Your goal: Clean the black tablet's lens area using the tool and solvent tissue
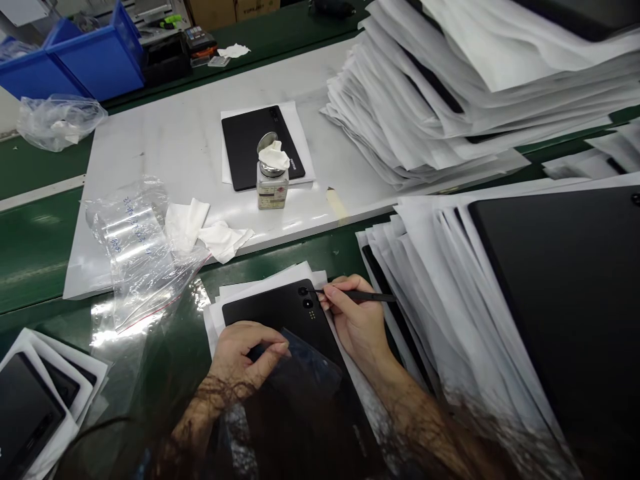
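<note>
Lenses (pixel 303 292) on the tablet (pixel 270 315) lie at ten o'clock from the right hand (pixel 357 325), which pinches a thin tool (pixel 363 295) pointing nine o'clock; left hand (pixel 243 360) pinches clear film (pixel 313 365).

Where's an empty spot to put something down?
The white board is bare between the crumpled bag and the tablet by the bottle. The green belt left of the board is bare too. It is crowded on the right with paper stacks.
</note>
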{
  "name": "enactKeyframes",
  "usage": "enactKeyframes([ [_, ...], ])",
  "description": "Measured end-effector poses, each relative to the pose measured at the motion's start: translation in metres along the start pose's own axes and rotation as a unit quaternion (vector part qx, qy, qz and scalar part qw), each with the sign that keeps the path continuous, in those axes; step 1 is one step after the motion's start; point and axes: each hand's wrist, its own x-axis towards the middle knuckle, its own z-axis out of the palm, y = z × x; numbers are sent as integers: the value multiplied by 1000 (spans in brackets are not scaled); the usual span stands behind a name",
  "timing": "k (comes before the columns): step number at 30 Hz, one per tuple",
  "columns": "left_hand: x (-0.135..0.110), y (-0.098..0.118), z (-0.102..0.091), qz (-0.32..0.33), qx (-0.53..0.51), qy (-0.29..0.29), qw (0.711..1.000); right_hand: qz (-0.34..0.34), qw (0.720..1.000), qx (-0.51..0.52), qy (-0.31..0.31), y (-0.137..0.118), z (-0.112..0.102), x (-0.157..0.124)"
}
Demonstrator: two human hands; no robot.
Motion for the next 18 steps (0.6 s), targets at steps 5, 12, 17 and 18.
enactKeyframes([
  [5, 0, 1, 0, -1, 7, -6, 1000, 0, 1000, 5, 12, 1, 3, 0],
  [12, -1, 1, -1, -4, 14, -3, 1000, 0, 1000, 1, 8, 0, 4, -1],
  [17, 1, 2, -1, -1, 14, -2, 1000, -17, 1000, -9, -3, 0, 2, 1],
  [18, 1, 3, -1, 0, 14, -1, 1000, -24, 1000, -10, -4, -2, 0, 1],
])
